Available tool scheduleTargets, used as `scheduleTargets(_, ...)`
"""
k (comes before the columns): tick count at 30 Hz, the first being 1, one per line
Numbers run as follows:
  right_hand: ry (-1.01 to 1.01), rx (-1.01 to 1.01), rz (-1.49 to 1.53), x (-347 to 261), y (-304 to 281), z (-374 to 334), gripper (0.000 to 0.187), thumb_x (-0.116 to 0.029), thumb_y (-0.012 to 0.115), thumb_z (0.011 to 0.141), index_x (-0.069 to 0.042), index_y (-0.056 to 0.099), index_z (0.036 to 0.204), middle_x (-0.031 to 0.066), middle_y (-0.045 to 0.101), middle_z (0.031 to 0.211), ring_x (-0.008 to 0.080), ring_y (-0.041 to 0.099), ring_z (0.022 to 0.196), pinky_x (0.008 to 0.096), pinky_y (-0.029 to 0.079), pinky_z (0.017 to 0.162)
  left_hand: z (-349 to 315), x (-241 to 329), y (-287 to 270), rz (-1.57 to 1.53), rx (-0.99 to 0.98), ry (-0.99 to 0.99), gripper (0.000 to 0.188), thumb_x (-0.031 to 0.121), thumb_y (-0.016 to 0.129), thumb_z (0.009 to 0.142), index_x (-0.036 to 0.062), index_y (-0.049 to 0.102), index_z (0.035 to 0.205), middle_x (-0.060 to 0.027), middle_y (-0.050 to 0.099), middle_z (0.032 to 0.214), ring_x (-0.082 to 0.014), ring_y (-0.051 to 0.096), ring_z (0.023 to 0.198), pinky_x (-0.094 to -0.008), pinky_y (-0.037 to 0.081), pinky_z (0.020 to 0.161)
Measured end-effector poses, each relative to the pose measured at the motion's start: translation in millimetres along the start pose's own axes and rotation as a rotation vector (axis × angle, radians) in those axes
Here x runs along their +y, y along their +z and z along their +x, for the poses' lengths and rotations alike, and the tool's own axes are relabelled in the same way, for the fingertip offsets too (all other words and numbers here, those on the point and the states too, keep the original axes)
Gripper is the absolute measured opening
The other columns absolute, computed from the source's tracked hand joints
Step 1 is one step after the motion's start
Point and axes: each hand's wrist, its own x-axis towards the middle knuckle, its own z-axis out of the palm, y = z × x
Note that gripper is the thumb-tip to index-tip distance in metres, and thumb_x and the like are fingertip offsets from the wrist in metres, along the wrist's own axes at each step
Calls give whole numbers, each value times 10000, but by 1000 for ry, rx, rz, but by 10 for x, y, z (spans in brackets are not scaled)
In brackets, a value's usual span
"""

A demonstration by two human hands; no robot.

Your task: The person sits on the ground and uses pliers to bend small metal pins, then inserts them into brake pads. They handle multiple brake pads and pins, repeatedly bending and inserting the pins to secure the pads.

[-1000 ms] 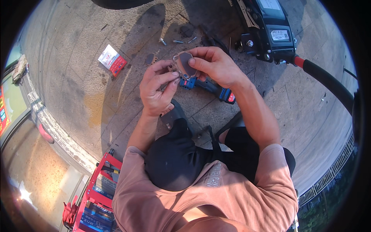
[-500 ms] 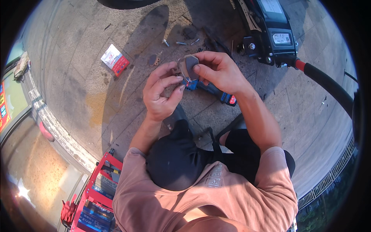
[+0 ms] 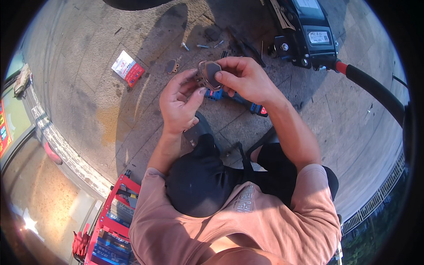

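Observation:
Between my two hands, over the paving, a dark grey brake pad [image 3: 212, 74] with a thin metal spring clip [image 3: 202, 73] at its left edge is held up. My right hand [image 3: 240, 77] pinches the pad between thumb and fingers. At the clip side, the fingers of my left hand [image 3: 180, 99] close round the edge, with the thumb bent in from below. Some of that grip is hidden behind the fingers. Below the pad, a blue power tool [image 3: 236, 98] lies on the ground, partly covered by my hands. Another brake pad [image 3: 172, 66] lies to the left.
Several bolts [image 3: 202, 46] lie beyond my hands. A red and white packet [image 3: 128, 68] is at the left. A black floor jack [image 3: 311, 35] with a padded handle [image 3: 373, 88] stands far right. Near left is a red tool cart [image 3: 104, 221]. A tyre [image 3: 137, 3] shows at the top.
The pad has turned so more of its flat face shows, and it has shifted slightly left. My left hand's fingers have changed their hold at the clip's edge.

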Motion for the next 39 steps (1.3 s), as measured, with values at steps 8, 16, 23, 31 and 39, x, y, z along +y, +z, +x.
scheduleTargets(8, -18, 39, -12, 26, -7, 21, 279, -161, 641, 916, 7, 679, 1135, 12, 675, 809, 41, 554, 633, 218, 458, 557, 57, -17, -69, 222, -30, 256, 438, -113, 700, 769, -17, 609, 1186, -107, 602, 1139, -186, 659, 975, -302, 557, 852)
scheduleTargets(16, -30, 20, -41, -43, -19, 7, 282, -159, 649, 918, -1, 675, 1150, 6, 675, 805, 50, 549, 620, 229, 458, 549, 96, 76, -55, 206, -42, 138, 433, -97, 706, 778, -25, 608, 1194, -82, 625, 1056, -151, 663, 929, -287, 553, 828)
scheduleTargets(23, -21, -43, -113, -143, -63, -47, 279, -135, 654, 916, 4, 672, 1157, 8, 683, 834, 45, 562, 648, 227, 461, 557, 65, 114, -43, 130, -54, 28, 423, -77, 711, 799, -29, 603, 1205, -85, 668, 1045, -149, 673, 931, -291, 553, 841)
scheduleTargets(31, -40, -54, -60, -115, -31, -80, 279, -123, 655, 918, 12, 668, 1162, 8, 683, 839, 46, 571, 646, 217, 466, 560, 32, 180, -54, 141, -85, 25, 431, -77, 709, 807, -49, 587, 1220, -109, 681, 1026, -151, 673, 925, -282, 554, 828)
scheduleTargets(39, -44, -50, -63, -38, -28, -66, 267, -117, 647, 923, 16, 660, 1154, 12, 679, 826, 46, 577, 652, 215, 470, 558, 60, 152, -81, 79, -126, -39, 413, -85, 676, 821, -45, 557, 1215, -107, 666, 1070, -162, 668, 955, -299, 540, 871)
